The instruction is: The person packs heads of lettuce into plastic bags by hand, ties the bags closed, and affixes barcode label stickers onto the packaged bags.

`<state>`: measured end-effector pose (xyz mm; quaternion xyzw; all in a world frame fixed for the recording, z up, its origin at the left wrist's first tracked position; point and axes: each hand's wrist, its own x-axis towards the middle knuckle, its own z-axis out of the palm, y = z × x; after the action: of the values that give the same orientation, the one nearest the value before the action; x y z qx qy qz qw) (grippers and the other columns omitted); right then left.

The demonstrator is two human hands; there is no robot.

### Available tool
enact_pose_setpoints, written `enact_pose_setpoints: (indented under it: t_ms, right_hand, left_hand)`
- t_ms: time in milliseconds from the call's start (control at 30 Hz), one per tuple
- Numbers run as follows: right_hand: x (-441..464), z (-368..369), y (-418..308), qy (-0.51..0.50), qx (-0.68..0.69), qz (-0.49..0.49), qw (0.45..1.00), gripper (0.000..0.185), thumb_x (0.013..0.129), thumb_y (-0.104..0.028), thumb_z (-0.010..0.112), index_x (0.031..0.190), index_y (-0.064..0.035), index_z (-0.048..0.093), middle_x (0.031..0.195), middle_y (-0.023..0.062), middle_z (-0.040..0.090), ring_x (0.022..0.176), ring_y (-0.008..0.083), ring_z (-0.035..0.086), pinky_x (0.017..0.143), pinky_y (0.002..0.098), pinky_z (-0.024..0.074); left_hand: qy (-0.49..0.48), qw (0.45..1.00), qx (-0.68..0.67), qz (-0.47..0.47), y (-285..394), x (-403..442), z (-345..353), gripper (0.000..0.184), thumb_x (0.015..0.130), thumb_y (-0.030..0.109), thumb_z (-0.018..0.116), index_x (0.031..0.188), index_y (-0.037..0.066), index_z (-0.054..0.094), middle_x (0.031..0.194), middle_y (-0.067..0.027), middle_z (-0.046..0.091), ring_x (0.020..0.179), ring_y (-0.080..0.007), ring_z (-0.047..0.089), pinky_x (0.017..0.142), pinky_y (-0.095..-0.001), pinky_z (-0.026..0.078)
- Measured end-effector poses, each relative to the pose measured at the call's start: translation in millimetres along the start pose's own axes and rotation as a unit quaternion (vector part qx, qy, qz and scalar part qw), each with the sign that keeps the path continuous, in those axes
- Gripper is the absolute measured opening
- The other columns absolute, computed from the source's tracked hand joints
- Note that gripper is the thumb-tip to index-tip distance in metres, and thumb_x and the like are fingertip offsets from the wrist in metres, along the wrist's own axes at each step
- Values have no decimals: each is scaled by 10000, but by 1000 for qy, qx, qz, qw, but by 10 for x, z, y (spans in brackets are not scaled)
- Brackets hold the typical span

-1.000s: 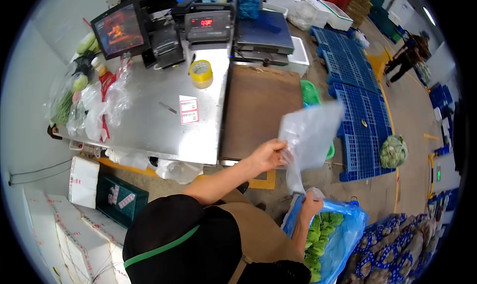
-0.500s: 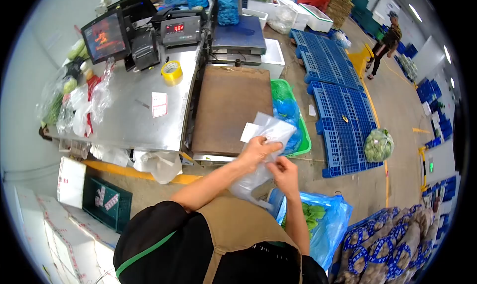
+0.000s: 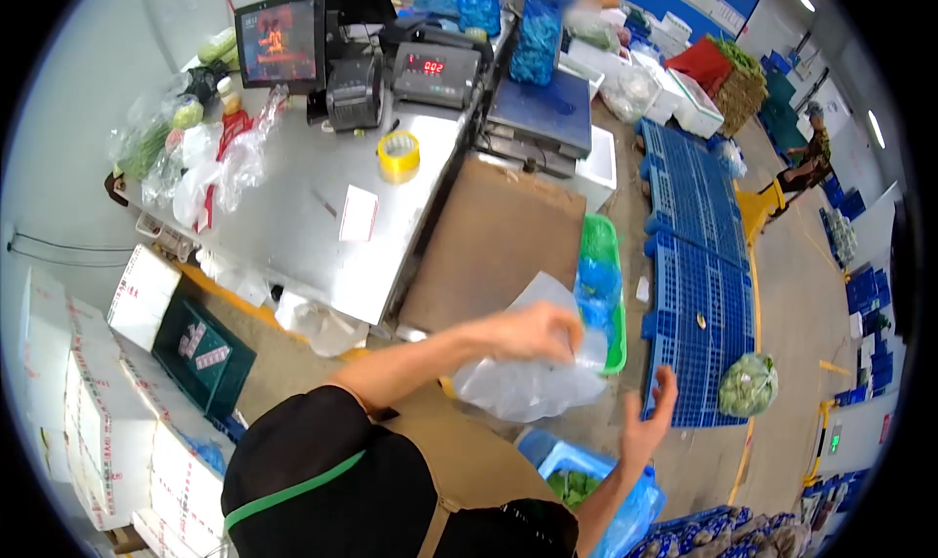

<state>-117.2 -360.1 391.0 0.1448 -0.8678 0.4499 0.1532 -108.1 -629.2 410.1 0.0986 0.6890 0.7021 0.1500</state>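
My left hand is closed on a clear plastic bag, though motion smears its fingers. The bag spreads out loosely below and behind the hand, overlapping the front of the brown board. To the right, my right hand is raised with its thumb and fingers apart, holding nothing. Beneath that forearm is a crate lined with blue plastic, with leafy greens inside. A green basket containing blue plastic stands just beyond the bag, partly hidden by it.
On the steel table are yellow tape, a label sheet, a screen and a scale display. Blue pallets lie to the right, with a bagged green vegetable. A person stands farther back.
My right hand has let go of the plastic bag and moved right, opening. The bag has spread wider in my left hand. The camera view has turned, shifting the scene.
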Motion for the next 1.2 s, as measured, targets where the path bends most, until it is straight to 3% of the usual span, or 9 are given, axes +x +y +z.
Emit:
enact_pose_setpoints:
  t_ms: [67, 133, 233, 333, 400, 533, 800, 1067, 1200]
  right_hand:
    - [151, 499, -426, -33, -80, -152, 985, 508, 732, -24, 618, 1232, -2, 532, 1130, 185, 598, 1102, 317, 552, 881, 382, 449]
    - [181, 949, -36, -120, -23, -121, 985, 505, 705, 31, 546, 1209, -2, 545, 1068, 186, 618, 1025, 307, 588, 867, 365, 462]
    - [353, 983, 168, -3, 57, 116, 992, 511, 662, 64, 453, 1161, 19, 554, 1001, 138, 623, 913, 251, 606, 822, 327, 473]
    - [550, 880, -382, 120, 177, 258, 942, 452, 688, 60, 398, 1104, 22, 570, 987, 101, 600, 866, 186, 594, 698, 279, 491]
    - [543, 839, -118, 238, 126, 262, 927, 462, 686, 48, 394, 1112, 34, 573, 981, 121, 592, 665, 129, 557, 437, 203, 396]
    - [502, 859, -530, 128, -9, 246, 961, 429, 735, 5, 511, 1158, 56, 556, 1036, 179, 592, 825, 217, 580, 637, 328, 489]
    - [363, 1236, -542, 70, -15, 255, 964, 505, 679, 96, 494, 1183, 81, 521, 1088, 181, 523, 829, 250, 557, 659, 349, 541]
    - [288, 1415, -219, 49, 40, 291, 955, 466, 722, 75, 495, 1187, 66, 519, 1119, 196, 524, 894, 254, 560, 625, 350, 550]
    - [643, 1702, -682, 18, -30, 189, 981, 423, 736, 30, 497, 1156, 42, 545, 1085, 184, 557, 837, 222, 568, 605, 321, 505]
  left_hand:
    - [-162, 985, 5, 64, -239, 231, 17, 226, 749, 141, 701, 934, 49, 611, 813, 14, 588, 702, -99, 530, 611, -279, 438]
    - [-251, 954, 11, 166, 18, 260, -193, 280, 772, 169, 679, 1000, 30, 595, 826, -23, 609, 749, -137, 558, 687, -306, 458]
    - [-189, 965, 152, 96, 234, 363, -992, 332, 795, 183, 654, 1076, 25, 575, 834, -69, 629, 756, -161, 583, 699, -307, 476]
    - [73, 971, 189, 123, -343, 875, -2144, 383, 806, 213, 640, 1146, 52, 567, 888, -123, 653, 813, -222, 628, 716, -340, 500]
    - [306, 898, 311, 54, -898, 1302, -3156, 348, 811, 250, 609, 1065, 14, 576, 898, -186, 642, 836, -315, 626, 726, -403, 495]
    - [486, 813, 302, -111, -1308, 1581, -4600, 475, 847, 249, 551, 1259, 68, 397, 1050, -239, 595, 973, -434, 578, 828, -498, 467]
    - [488, 786, 324, -197, -1554, 1769, -5304, 598, 906, 245, 485, 1440, 214, 218, 1217, -199, 527, 1117, -396, 520, 882, -583, 383]
    - [412, 680, 559, -233, -1613, 1696, -5371, 672, 850, 162, 508, 1454, 167, 213, 835, -107, 685, 757, -298, 670, 721, -518, 452]
    - [362, 625, 646, -245, -1653, 1844, -5612, 702, 830, 155, 510, 1462, 139, 206, 796, -79, 692, 693, -248, 676, 703, -497, 453]
